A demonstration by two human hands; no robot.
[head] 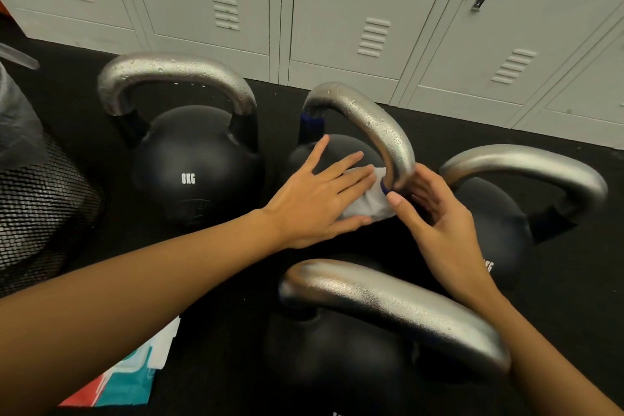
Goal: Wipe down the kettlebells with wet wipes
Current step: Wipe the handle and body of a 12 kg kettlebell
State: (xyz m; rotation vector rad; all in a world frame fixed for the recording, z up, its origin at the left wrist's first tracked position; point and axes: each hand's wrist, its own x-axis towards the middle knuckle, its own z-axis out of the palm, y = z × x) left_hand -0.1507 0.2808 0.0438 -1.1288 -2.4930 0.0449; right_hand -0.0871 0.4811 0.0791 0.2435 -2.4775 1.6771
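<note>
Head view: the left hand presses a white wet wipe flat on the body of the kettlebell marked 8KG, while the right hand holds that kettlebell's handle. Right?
Not quite. In the head view the left hand presses the wet wipe on the middle kettlebell, beside the one marked 8KG, which is untouched. The right hand holds the middle kettlebell's handle.

Grey metal lockers (337, 10) line the wall — black rubber floor (506, 152) below.

We see grey lockers (337, 10) along back, black floor (506, 152) below, mesh bin (37, 206) with clear liner at left.
</note>
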